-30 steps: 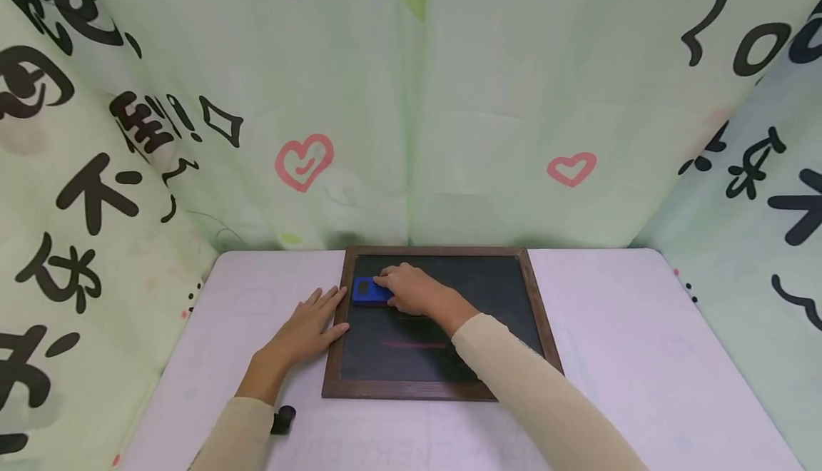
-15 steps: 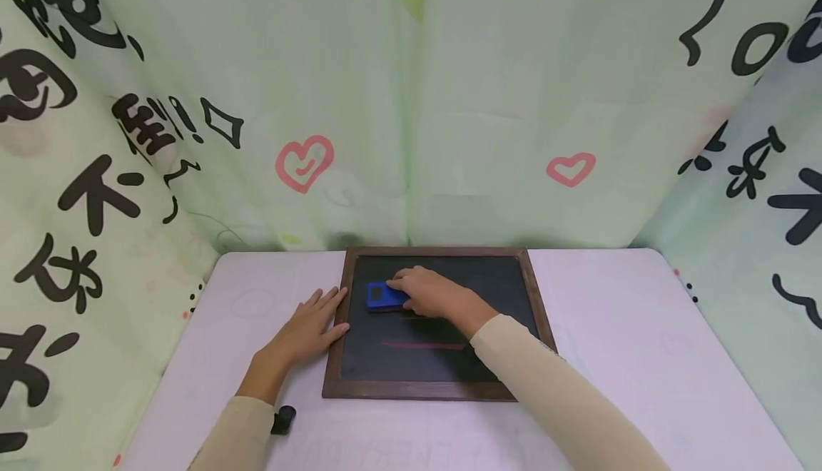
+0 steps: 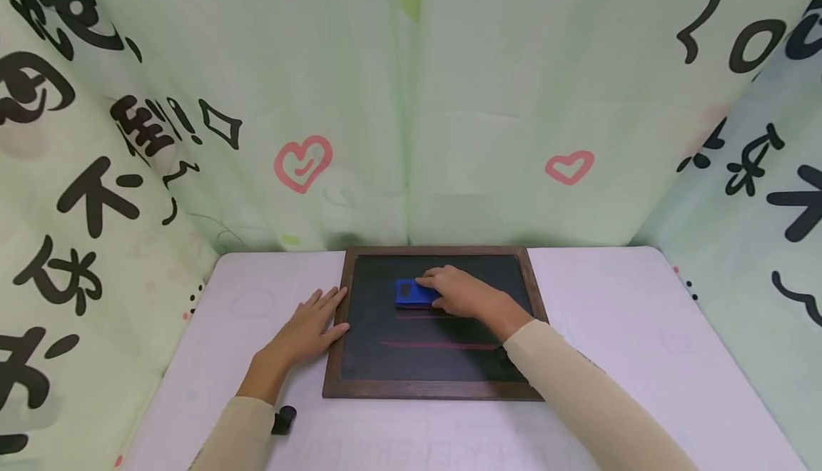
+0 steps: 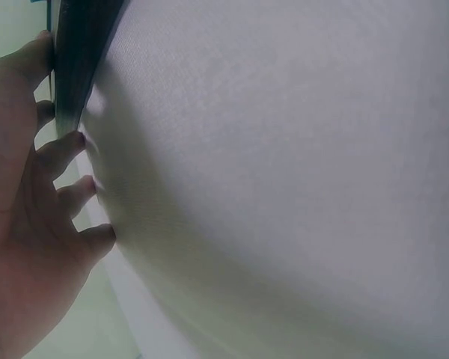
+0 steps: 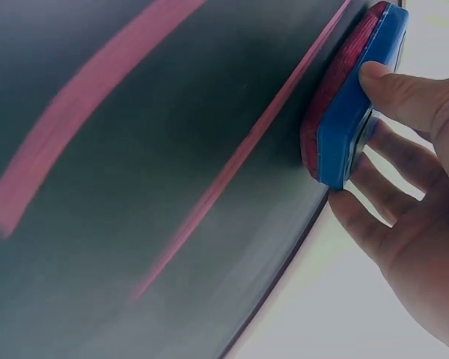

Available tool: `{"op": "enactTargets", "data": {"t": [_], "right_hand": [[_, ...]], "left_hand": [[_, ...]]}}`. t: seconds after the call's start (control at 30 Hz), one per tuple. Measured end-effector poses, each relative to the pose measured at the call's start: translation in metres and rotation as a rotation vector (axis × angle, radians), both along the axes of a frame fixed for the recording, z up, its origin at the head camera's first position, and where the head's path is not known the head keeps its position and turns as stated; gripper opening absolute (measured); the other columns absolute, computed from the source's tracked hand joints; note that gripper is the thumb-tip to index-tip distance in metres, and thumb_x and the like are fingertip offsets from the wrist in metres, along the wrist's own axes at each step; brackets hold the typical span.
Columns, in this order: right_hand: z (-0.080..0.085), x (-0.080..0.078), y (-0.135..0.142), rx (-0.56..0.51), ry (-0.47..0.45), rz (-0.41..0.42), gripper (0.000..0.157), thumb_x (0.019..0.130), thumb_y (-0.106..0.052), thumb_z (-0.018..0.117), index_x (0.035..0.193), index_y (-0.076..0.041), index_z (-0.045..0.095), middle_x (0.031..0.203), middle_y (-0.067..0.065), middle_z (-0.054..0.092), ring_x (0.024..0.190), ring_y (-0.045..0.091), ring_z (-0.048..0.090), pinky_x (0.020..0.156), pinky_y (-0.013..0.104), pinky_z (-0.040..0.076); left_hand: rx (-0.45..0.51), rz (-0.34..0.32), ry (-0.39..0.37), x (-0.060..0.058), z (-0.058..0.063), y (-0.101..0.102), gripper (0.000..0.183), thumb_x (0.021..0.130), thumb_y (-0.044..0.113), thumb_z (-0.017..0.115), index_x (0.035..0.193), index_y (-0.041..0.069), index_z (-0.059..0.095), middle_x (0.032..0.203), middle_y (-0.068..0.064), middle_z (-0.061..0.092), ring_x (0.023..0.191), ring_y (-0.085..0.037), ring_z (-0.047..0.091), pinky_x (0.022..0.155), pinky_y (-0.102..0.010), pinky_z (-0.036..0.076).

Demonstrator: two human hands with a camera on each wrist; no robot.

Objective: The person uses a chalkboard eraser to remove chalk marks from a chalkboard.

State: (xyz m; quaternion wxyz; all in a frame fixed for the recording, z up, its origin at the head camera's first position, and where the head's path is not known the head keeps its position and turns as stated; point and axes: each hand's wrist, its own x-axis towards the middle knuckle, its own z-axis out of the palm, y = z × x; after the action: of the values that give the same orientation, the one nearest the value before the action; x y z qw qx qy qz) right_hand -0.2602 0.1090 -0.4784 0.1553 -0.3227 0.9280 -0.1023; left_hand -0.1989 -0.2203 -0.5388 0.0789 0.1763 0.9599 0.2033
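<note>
A small chalkboard [image 3: 372, 364] in a brown wooden frame lies on the table. My right hand [image 3: 469, 294] grips a blue board eraser [image 3: 407, 292] over the upper middle of the board. Seen from the right wrist, the eraser [image 5: 352, 97] has a reddish felt face turned to the board, with my thumb on one side and fingers on the other. Two pink chalk lines show there, one thick [image 5: 82, 105] and one thin [image 5: 239, 153]. My left hand [image 3: 308, 328] rests with fingers spread at the board's left frame edge; in the left wrist view its thumb touches the frame [image 4: 86, 56].
The pale table [image 3: 616, 357] extends to both sides of the board. A light green printed curtain [image 3: 475, 100] with hearts and black lettering hangs behind and along the sides. A small black object [image 3: 284, 419] sits at my left wrist.
My right hand has moved the eraser rightward across the board, from near the left frame to the upper middle. More of the lower pink line is uncovered. My left hand has stayed in place.
</note>
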Motion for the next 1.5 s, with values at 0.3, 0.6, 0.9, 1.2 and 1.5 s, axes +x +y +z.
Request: {"op": "enactTargets", "data": {"t": [0.3, 0.6, 0.9, 1.2, 1.5], "right_hand": [[-0.002, 0.005, 0.039, -0.021, 0.029, -0.044, 0.055, 0.099, -0.012, 0.07, 0.151, -0.003, 0.052, 0.152, 0.02, 0.053, 0.14, 0.041, 0.051, 0.114, 0.053, 0.045], [-0.006, 0.008, 0.076, -0.046, 0.069, -0.059, 0.055, 0.098, -0.012, 0.072, 0.149, -0.001, 0.054, 0.148, 0.023, 0.056, 0.136, 0.045, 0.053, 0.111, 0.057, 0.046], [-0.006, 0.011, 0.112, -0.076, 0.07, -0.086, 0.054, 0.097, -0.009, 0.071, 0.147, 0.001, 0.055, 0.147, 0.025, 0.056, 0.136, 0.048, 0.053, 0.108, 0.061, 0.046], [-0.006, 0.013, 0.137, -0.09, 0.047, -0.128, 0.053, 0.098, -0.008, 0.07, 0.148, 0.001, 0.054, 0.148, 0.028, 0.054, 0.136, 0.051, 0.051, 0.108, 0.062, 0.046], [-0.008, 0.013, 0.14, -0.112, 0.045, -0.135, 0.053, 0.097, -0.009, 0.071, 0.147, 0.001, 0.055, 0.148, 0.029, 0.054, 0.135, 0.053, 0.05, 0.108, 0.065, 0.044]], "left_hand": [[0.008, -0.002, 0.012, 0.002, 0.001, 0.0, 0.073, 0.105, 0.041, 0.059, 0.164, 0.011, 0.029, 0.167, -0.019, 0.033, 0.155, -0.049, 0.022, 0.117, -0.075, 0.023], [0.003, 0.002, 0.002, 0.0, -0.002, -0.001, 0.074, 0.105, 0.042, 0.059, 0.165, 0.013, 0.027, 0.168, -0.017, 0.03, 0.157, -0.047, 0.02, 0.118, -0.074, 0.021], [0.008, -0.006, 0.009, -0.001, -0.002, 0.0, 0.073, 0.105, 0.042, 0.058, 0.164, 0.012, 0.028, 0.168, -0.018, 0.032, 0.156, -0.047, 0.021, 0.117, -0.075, 0.023], [0.004, 0.001, 0.014, 0.001, 0.002, 0.001, 0.073, 0.104, 0.041, 0.059, 0.164, 0.011, 0.029, 0.167, -0.019, 0.033, 0.155, -0.048, 0.023, 0.117, -0.075, 0.024], [0.013, 0.002, 0.006, 0.002, 0.002, 0.001, 0.073, 0.105, 0.042, 0.058, 0.164, 0.011, 0.029, 0.167, -0.019, 0.032, 0.156, -0.048, 0.021, 0.117, -0.075, 0.023]]}}
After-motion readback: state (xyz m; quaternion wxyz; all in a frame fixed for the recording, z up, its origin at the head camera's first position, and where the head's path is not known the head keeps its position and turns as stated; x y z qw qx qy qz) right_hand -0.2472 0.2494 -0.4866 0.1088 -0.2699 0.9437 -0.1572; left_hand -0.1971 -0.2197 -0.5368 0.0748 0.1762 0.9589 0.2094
